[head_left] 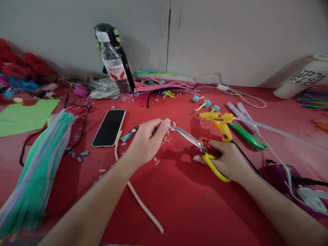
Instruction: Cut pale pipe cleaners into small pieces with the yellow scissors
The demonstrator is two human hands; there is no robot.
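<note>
My left hand is closed in a pinch around a small pale-pink fuzzy piece, mostly covered by the fingertips. In my right hand are scissors with yellow and red handles; their blade tips reach to the pink piece. Small pink clippings lie on the red tabletop below. A yellow glue gun with a clear glue stick stands just beyond my right hand. Under my left forearm runs a cream-coloured cord or strip.
A phone and bundled green and lilac pipe cleaners lie to the left. Pink stems, a plastic bottle and blue pompom-like pieces are at the back. A green tool and purple power strip are on the right.
</note>
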